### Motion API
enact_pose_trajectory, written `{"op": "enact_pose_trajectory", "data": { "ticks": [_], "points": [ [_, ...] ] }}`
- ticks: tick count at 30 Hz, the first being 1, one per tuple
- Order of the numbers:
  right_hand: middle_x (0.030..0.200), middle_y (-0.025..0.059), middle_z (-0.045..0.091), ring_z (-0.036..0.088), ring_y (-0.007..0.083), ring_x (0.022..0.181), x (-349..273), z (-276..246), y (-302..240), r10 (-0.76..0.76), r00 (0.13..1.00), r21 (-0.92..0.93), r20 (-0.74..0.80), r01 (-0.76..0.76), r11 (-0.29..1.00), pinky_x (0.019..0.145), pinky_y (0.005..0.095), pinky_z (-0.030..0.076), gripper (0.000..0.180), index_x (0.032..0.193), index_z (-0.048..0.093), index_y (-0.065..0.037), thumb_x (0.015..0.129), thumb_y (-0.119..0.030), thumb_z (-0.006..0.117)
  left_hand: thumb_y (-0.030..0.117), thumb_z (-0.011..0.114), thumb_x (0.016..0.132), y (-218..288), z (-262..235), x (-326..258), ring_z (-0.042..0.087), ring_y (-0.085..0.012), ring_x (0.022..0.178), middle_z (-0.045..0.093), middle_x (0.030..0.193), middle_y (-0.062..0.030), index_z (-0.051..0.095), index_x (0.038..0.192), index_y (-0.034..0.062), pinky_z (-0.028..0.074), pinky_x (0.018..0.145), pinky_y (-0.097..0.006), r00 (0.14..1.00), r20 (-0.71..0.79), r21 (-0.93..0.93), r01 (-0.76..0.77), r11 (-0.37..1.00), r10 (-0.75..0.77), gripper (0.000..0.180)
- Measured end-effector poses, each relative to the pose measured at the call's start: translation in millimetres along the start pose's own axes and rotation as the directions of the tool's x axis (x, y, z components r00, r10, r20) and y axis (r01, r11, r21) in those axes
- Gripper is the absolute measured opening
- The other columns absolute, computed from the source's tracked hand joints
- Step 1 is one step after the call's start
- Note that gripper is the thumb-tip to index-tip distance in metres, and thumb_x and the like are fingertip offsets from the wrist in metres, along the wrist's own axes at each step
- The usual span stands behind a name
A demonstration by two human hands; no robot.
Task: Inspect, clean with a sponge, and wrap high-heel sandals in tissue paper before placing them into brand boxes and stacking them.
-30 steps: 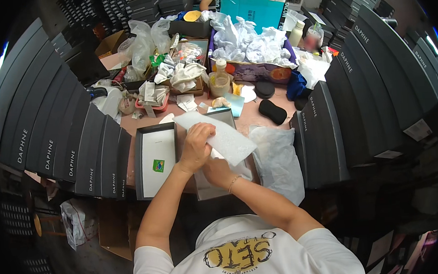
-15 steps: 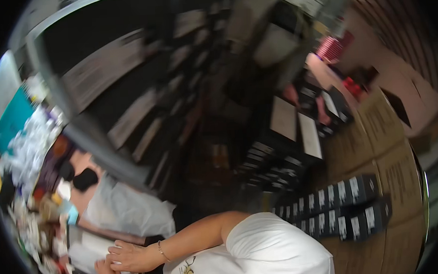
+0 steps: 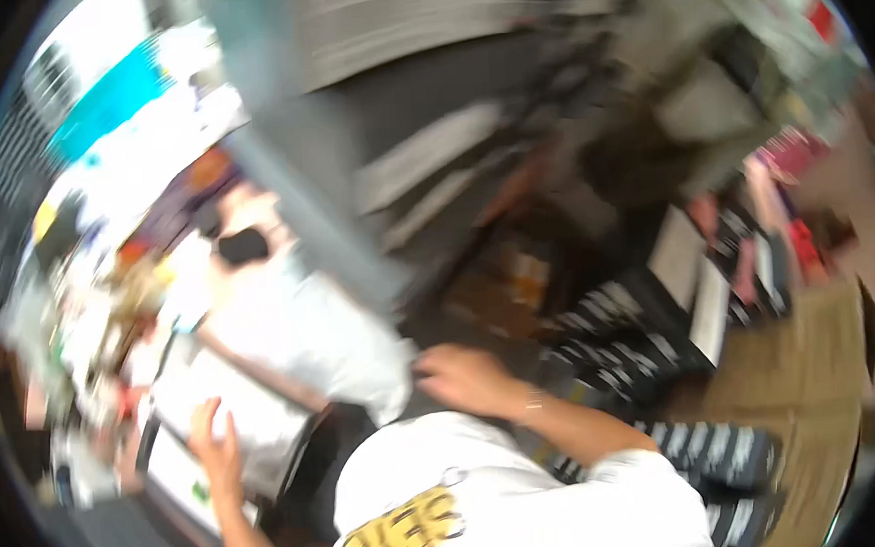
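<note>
My left hand [image 3: 216, 445] is over an open dark-edged box [image 3: 256, 410] lined with white, its thumb and fingers apart and nothing visible in them. Next to that box, nearer me, lies a second dark-rimmed, white-surfaced piece [image 3: 174, 470], perhaps a lid; blur hides which. My right hand [image 3: 464, 380] reaches out in front of my body, close to a white plastic bag [image 3: 345, 324]. Its fingers are smeared by motion, so their grip does not show.
A grey metal shelf post [image 3: 323, 210] rises ahead, with stacked dark boxes behind it. More dark labelled boxes [image 3: 621, 332] and brown cartons [image 3: 803, 351] stand at right. Mixed clutter [image 3: 108, 294] fills the left. Another person's arm [image 3: 765, 193] shows at far right.
My hands were together over the white-lined box; now my right hand has moved away to the right. My left hand stays by the box. The view has swung left.
</note>
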State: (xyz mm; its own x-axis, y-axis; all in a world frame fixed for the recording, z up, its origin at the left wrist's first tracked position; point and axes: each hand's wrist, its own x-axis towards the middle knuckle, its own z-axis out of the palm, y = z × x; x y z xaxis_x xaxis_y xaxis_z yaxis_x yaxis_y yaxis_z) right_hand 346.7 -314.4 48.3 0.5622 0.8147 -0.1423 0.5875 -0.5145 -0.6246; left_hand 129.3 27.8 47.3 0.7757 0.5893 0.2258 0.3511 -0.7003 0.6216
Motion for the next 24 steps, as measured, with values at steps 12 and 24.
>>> {"op": "enact_pose_trajectory", "data": {
  "ticks": [12, 24],
  "points": [
    [0.105, 0.0255, 0.056, 0.058, 0.0417, 0.09, 53.5, 77.8, 31.3, 0.032, 0.976, 0.285, -0.215, 0.032, 0.958, 0.074, 0.0412, 0.047, 0.03, 0.113, 0.052, 0.001, 0.083, -0.004, 0.054, 0.024, 0.057, 0.095, 99.8, 126.6, -65.0, 0.028, -0.0284, 0.139, 0.022, 0.152, -0.0223, 0.01, 0.148, -0.0036, 0.027, 0.111, -0.035, 0.849, 0.396, -0.845, 0.486, 0.222, -0.35, 0.076],
    [0.087, 0.0192, 0.062, 0.064, 0.0343, 0.077, 121.1, -23.5, -181.4, -0.71, 0.621, 0.001, -0.333, 0.753, 0.658, 0.067, 0.0367, 0.051, 0.014, 0.099, 0.06, 0.002, 0.085, 0.004, 0.059, 0.057, 0.052, 0.087, 76.7, 92.5, 11.3, 0.039, -0.0307, 0.131, 0.04, 0.141, -0.0188, 0.034, 0.142, 0.0058, 0.031, 0.107, -0.048, 0.973, 0.195, -0.979, 0.185, -0.085, -0.125, 0.078]
  ]
}}
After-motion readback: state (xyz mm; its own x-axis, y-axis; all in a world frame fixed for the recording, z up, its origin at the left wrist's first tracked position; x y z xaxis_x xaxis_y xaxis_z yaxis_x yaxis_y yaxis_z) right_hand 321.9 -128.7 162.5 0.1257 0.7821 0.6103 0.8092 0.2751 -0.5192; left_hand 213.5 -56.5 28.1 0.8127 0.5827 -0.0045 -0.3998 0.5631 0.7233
